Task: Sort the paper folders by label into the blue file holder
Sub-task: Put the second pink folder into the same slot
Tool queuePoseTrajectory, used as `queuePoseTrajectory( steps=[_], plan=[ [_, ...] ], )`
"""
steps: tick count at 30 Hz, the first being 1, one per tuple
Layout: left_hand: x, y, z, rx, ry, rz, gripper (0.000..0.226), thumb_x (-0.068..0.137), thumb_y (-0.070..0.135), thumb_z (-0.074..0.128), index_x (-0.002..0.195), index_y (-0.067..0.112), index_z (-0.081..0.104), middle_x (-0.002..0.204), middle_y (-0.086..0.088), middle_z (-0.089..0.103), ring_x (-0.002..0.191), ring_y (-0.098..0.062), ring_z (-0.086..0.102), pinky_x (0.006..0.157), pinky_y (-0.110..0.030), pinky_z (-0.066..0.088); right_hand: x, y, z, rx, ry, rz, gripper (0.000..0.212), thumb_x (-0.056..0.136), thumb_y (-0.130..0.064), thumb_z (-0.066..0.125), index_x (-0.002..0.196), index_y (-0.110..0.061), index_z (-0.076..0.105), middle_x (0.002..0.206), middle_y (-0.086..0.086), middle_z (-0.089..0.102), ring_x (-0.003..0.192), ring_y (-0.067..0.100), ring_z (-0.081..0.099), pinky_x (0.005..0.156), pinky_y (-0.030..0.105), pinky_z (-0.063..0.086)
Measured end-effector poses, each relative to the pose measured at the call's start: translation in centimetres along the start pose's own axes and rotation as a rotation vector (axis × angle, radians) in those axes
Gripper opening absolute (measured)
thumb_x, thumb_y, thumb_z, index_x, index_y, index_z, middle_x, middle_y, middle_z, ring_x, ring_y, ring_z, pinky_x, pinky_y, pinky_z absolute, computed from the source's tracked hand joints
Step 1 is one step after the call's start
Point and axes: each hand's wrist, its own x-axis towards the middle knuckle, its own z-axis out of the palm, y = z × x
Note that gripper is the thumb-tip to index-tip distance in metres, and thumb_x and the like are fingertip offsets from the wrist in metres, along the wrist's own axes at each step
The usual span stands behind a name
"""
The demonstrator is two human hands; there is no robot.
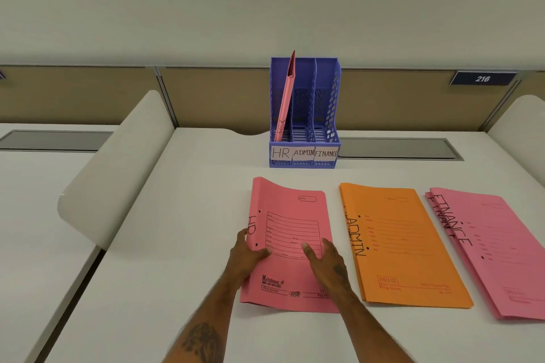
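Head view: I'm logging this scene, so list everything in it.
holder: one, blue, desk's back; slots HR, ADMIN, FINANCE
slotted folder: one, pink, leaning in HR slot
HR folder: one, pink, before holder
ADMIN folders: stack, orange, right of it
FINANCE folders: at least two, pink, far right
desk: one, white
216 sign: one, navy, right partition
left hand: one, grips HR folder's left edge
right hand: one, flat on HR folder

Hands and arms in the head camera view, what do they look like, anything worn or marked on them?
Both forearms are bare: no sleeves, gloves, watch or rings show. The left forearm carries a large dark tattoo near the bottom edge. The right hand has a smaller dark tattoo on its back, towards the wrist. The left hand shows no marking.
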Motion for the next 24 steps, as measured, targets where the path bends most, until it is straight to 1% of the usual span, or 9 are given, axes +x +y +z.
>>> queuePoseTrajectory(
  steps=[5,8,11,13,15,18,21,23,24],
  plan=[
    [0.3,2.4,-0.1,0.015,0.005,0.138,0.064,0.082,0.01,0.074,0.137,0.023,0.043,0.121,-0.006,0.066,0.096,-0.025,0.072,0.081,-0.047,0.061,0.6,-3.0,-0.9,-0.019,-0.038,0.008,0.095,0.08,-0.08,0.041,0.15,-0.017,0.026,0.156,0.011,0.028,0.141,0.031,0.03,0.111,0.048,0.034],
    [0.2,4.5,0.3,0.046,0.008,0.229,0.052,0.085,0.012,0.067,0.129,0.032,0.046,0.118,0.0,0.067,0.093,-0.019,0.072,0.079,-0.042,0.062,1.2,-6.9,-2.1,-0.03,-0.033,-0.07,0.088,0.08,-0.075,0.048,0.145,-0.017,0.037,0.149,0.009,0.04,0.134,0.031,0.04,0.106,0.048,0.041],
    [0.0,6.2,1.1,0.076,0.021,0.318,0.045,0.09,0.027,0.059,0.132,0.035,0.046,0.12,0.006,0.066,0.099,-0.017,0.069,0.084,-0.043,0.06,1.4,-12.1,-3.7,-0.021,0.022,-0.181,0.081,0.077,-0.075,0.054,0.135,-0.019,0.048,0.136,0.005,0.054,0.113,0.023,0.053,0.087,0.039,0.05],
    [0.0,7.2,1.6,0.128,0.01,0.365,0.043,0.095,0.039,0.053,0.136,0.034,0.041,0.119,0.007,0.065,0.099,-0.016,0.068,0.084,-0.041,0.06,1.5,-15.6,-5.0,-0.046,0.076,-0.244,0.078,0.075,-0.079,0.05,0.127,-0.02,0.053,0.126,0.003,0.06,0.094,0.017,0.051,0.073,0.033,0.044],
    [0.0,7.9,2.1,0.165,-0.017,0.409,0.041,0.099,0.04,0.048,0.137,0.03,0.036,0.114,0.005,0.067,0.093,-0.013,0.071,0.078,-0.033,0.061,1.5,-18.9,-6.3,-0.1,0.134,-0.258,0.082,0.072,-0.085,0.045,0.121,-0.019,0.052,0.117,0.004,0.062,0.091,0.021,0.054,0.073,0.036,0.046],
    [-0.1,8.9,2.7,0.214,-0.021,0.493,0.033,0.103,0.031,0.042,0.134,0.027,0.032,0.097,0.011,0.068,0.075,-0.002,0.07,0.06,-0.013,0.055,1.3,-22.4,-8.1,-0.215,0.24,-0.28,0.084,0.073,-0.085,0.042,0.118,-0.015,0.051,0.108,0.007,0.062,0.093,0.027,0.059,0.078,0.04,0.052],
    [-0.5,10.0,3.5,0.229,-0.011,0.546,0.031,0.104,0.03,0.04,0.133,0.028,0.031,0.093,0.01,0.068,0.073,-0.007,0.071,0.06,-0.015,0.056,1.0,-24.5,-9.8,-0.279,0.385,-0.291,0.072,0.078,-0.075,0.051,0.113,-0.012,0.053,0.1,0.006,0.062,0.084,0.024,0.056,0.067,0.032,0.044],
    [-0.7,10.6,4.1,0.237,-0.002,0.559,0.033,0.103,0.03,0.042,0.135,0.028,0.03,0.096,0.007,0.068,0.074,-0.011,0.072,0.062,-0.02,0.059,0.9,-25.3,-10.8,-0.255,0.43,-0.253,0.06,0.082,-0.064,0.057,0.11,-0.011,0.054,0.082,0.001,0.059,0.067,0.018,0.053,0.057,0.025,0.038],
    [-0.7,10.9,4.3,0.246,0.009,0.565,0.035,0.103,0.032,0.042,0.135,0.029,0.029,0.097,0.008,0.067,0.074,-0.011,0.072,0.062,-0.02,0.059,0.8,-25.6,-11.2,-0.225,0.439,-0.229,0.053,0.084,-0.059,0.058,0.107,-0.012,0.054,0.07,-0.003,0.051,0.056,0.014,0.047,0.049,0.022,0.032]
  ],
)
